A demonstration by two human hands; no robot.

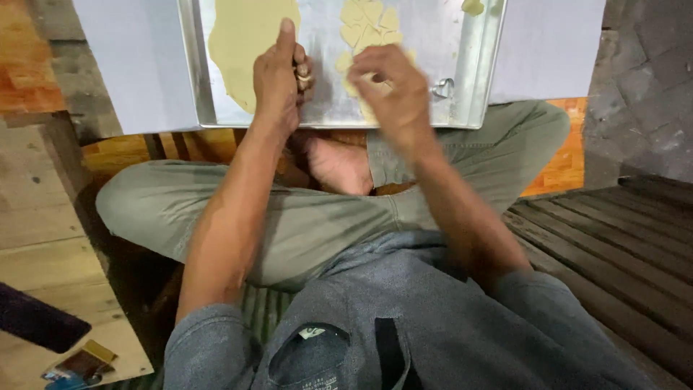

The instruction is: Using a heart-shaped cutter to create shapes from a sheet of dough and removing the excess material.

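Left hand point(278, 76) pinches a small metal cutter against the flat pale dough sheet point(242, 43) on the shiny metal tray point(473, 87); right hand point(393, 90), fingers curled, covers cut dough pieces point(368, 25) beside it

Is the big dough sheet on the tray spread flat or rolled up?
Spread flat. The dough sheet lies as one thin pale layer on the tray, with the left hand resting at its edge.
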